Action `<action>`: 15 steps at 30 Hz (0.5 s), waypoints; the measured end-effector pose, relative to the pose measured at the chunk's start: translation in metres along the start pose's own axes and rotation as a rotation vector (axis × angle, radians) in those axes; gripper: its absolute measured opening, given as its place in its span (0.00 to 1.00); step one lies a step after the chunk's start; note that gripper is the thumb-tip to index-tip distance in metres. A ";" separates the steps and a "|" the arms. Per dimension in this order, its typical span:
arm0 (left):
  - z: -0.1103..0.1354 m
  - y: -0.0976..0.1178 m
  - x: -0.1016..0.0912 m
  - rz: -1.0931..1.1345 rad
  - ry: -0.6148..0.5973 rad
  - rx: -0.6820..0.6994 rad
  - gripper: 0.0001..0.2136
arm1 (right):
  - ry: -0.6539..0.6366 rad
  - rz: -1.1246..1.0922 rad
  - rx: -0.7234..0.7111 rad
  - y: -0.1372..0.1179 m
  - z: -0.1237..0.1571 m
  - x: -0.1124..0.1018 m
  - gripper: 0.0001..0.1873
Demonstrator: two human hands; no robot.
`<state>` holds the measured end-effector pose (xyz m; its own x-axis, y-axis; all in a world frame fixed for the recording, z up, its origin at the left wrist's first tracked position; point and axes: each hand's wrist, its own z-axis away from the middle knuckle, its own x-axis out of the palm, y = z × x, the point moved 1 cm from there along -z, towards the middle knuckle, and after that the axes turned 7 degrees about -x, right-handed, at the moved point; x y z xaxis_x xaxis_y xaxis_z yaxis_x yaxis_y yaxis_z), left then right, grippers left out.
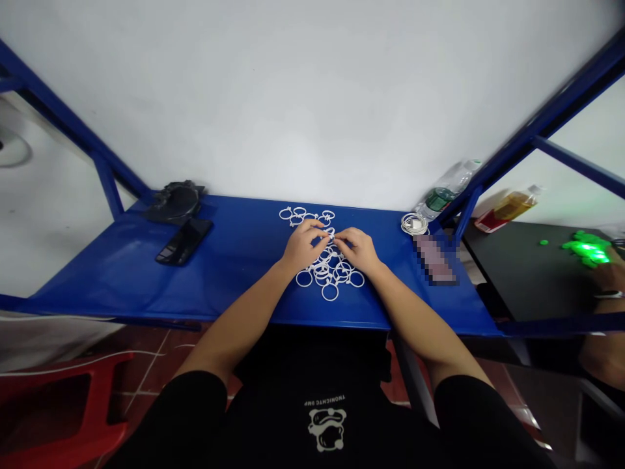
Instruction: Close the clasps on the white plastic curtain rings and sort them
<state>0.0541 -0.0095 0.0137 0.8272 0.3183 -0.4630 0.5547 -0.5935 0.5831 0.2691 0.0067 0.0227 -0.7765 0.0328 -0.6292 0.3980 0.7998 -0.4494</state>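
Both my hands meet over the middle of the blue table (234, 260). Between the fingertips is a thin white ring (330, 232) with a small knob on it. My left hand (303, 246) pinches it from one side, and my right hand (360, 249) closes on it from the other. A loose pile of similar white rings (330, 292) lies just below the hands, several overlapping. A smaller group of white rings (299, 212) lies beyond my left hand. What the knob is made of is too small to tell.
On the left lie a black phone (184, 241) and a black plastic bag (176, 200). A coiled white cable (415, 225), a plastic bottle (439, 198) and a blurred-out pinkish object (434, 260) are at the right. Farther right, another person's hand (610, 270) is beside glowing green pieces (588, 249).
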 end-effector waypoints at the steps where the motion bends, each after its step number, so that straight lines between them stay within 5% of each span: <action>1: 0.001 0.001 0.001 0.017 -0.020 0.005 0.01 | 0.002 -0.010 -0.005 -0.001 0.000 0.000 0.10; 15: 0.003 0.000 0.003 0.085 -0.155 -0.015 0.04 | 0.026 0.024 -0.136 -0.001 0.003 0.002 0.10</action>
<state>0.0565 -0.0104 0.0098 0.8483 0.1486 -0.5083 0.4853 -0.6020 0.6340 0.2684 0.0044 0.0195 -0.7807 0.0670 -0.6214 0.3478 0.8726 -0.3429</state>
